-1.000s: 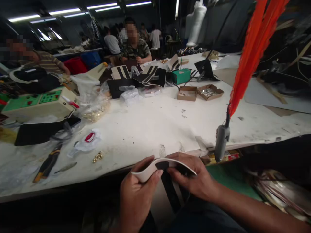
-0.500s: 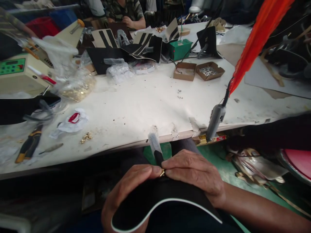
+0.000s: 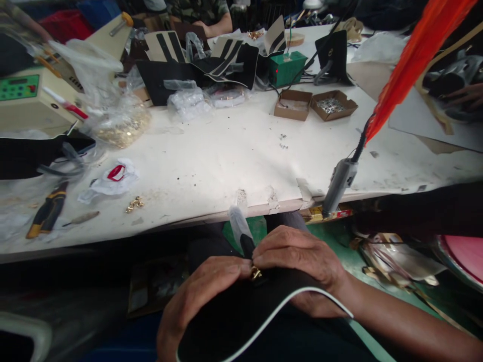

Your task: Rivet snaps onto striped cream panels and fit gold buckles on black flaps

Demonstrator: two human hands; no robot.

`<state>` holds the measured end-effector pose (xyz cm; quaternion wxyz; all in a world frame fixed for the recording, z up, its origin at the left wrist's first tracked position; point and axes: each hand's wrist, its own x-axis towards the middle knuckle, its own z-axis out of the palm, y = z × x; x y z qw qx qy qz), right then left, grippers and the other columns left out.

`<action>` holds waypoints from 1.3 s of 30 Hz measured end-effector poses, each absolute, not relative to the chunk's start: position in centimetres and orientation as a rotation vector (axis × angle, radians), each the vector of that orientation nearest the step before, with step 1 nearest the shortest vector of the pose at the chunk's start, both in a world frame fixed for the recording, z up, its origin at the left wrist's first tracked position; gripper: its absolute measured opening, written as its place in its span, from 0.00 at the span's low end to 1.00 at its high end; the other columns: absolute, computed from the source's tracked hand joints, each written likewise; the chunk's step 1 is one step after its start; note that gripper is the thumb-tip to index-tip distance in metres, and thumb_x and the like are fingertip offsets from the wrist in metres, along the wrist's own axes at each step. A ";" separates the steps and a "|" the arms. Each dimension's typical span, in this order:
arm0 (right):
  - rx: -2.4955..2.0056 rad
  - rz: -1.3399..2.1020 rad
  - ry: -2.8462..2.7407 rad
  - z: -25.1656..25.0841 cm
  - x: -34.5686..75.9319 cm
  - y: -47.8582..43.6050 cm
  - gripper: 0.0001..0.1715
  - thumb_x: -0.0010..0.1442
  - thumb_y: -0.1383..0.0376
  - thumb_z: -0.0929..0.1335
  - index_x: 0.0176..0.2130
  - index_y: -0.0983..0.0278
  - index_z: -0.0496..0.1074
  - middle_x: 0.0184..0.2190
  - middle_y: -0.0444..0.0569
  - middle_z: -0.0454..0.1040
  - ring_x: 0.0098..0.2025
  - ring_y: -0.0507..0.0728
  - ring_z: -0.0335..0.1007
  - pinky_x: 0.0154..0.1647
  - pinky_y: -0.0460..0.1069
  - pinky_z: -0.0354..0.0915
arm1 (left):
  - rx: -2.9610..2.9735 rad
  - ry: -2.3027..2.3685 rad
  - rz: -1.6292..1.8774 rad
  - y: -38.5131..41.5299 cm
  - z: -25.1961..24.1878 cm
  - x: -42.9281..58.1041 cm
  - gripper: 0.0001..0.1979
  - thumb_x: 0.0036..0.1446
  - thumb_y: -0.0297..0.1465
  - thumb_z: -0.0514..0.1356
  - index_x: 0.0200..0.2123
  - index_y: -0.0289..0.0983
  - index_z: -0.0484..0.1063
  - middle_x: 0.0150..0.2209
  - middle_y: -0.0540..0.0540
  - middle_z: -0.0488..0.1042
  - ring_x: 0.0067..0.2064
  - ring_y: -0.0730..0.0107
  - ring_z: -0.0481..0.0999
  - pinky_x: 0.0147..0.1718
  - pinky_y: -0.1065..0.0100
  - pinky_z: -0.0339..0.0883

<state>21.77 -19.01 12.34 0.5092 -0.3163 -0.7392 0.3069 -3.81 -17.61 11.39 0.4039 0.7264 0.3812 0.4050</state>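
Note:
A black leather panel (image 3: 222, 322) with a white edge lies curved over my lap. My left hand (image 3: 199, 294) wraps round its left side, thumb on top, with the other fingers partly hidden by the panel. At the panel's far edge sits a small gold metal fitting (image 3: 255, 273), touched by the fingertips of both hands. My right hand (image 3: 302, 256) is closed on the panel's far right part, its fingertips beside the fitting. From between the hands a black strap (image 3: 247, 246) sticks out towards the table, its far end wrapped in clear plastic (image 3: 238, 223).
A grey electric screwdriver (image 3: 339, 186) hangs by an orange-wrapped cord over the white table's (image 3: 211, 161) front edge. Pliers (image 3: 47, 211), gold fittings (image 3: 135, 204) and a beige machine (image 3: 33, 105) are left. Two cardboard boxes (image 3: 292, 111) stand farther back. Another person's arm (image 3: 219, 26) shows behind.
The view has shifted slightly. The panel's near white edge has tilted up on the right, and more of the gold fitting shows between my fingertips.

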 end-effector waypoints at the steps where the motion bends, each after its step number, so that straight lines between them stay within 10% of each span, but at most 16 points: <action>1: -0.758 0.757 -1.789 12.3 21.9 -19.0 0.23 0.80 0.53 0.64 0.63 0.62 0.75 0.46 0.57 0.82 0.49 0.60 0.81 0.52 0.54 0.76 | 1.881 0.901 0.987 -17.5 11.6 -3.9 0.25 0.58 0.27 0.73 0.57 0.53 0.80 0.50 0.49 0.86 0.51 0.52 0.87 0.49 0.57 0.83; 7: -0.791 0.793 -1.779 12.0 21.8 -18.5 0.19 0.78 0.57 0.67 0.61 0.62 0.77 0.45 0.56 0.82 0.46 0.59 0.80 0.50 0.54 0.75 | 2.038 0.844 0.949 -16.8 12.3 -3.9 0.29 0.58 0.22 0.70 0.60 0.51 0.77 0.52 0.48 0.86 0.52 0.53 0.87 0.51 0.58 0.83; 13: -1.029 1.043 -1.590 11.6 21.3 -17.6 0.06 0.72 0.64 0.74 0.47 0.60 0.83 0.40 0.48 0.82 0.40 0.55 0.79 0.41 0.47 0.74 | 1.858 1.159 1.077 -15.4 12.0 -1.6 0.12 0.58 0.30 0.73 0.45 0.50 0.84 0.37 0.54 0.87 0.34 0.65 0.87 0.40 0.68 0.83; 21: -1.542 1.463 -1.154 9.4 21.8 -12.7 0.21 0.65 0.50 0.77 0.46 0.65 0.83 0.40 0.51 0.85 0.41 0.62 0.82 0.40 0.51 0.77 | 1.333 1.315 0.805 -8.7 8.9 0.4 0.20 0.51 0.42 0.74 0.44 0.37 0.83 0.40 0.43 0.87 0.43 0.52 0.86 0.41 0.61 0.80; 39: -2.049 1.271 -1.225 6.2 20.8 -4.1 0.13 0.62 0.60 0.76 0.37 0.70 0.82 0.34 0.54 0.84 0.34 0.60 0.80 0.30 0.48 0.67 | 1.383 1.415 0.613 -0.3 4.3 2.5 0.11 0.45 0.32 0.70 0.36 0.37 0.81 0.33 0.44 0.83 0.36 0.53 0.83 0.27 0.67 0.68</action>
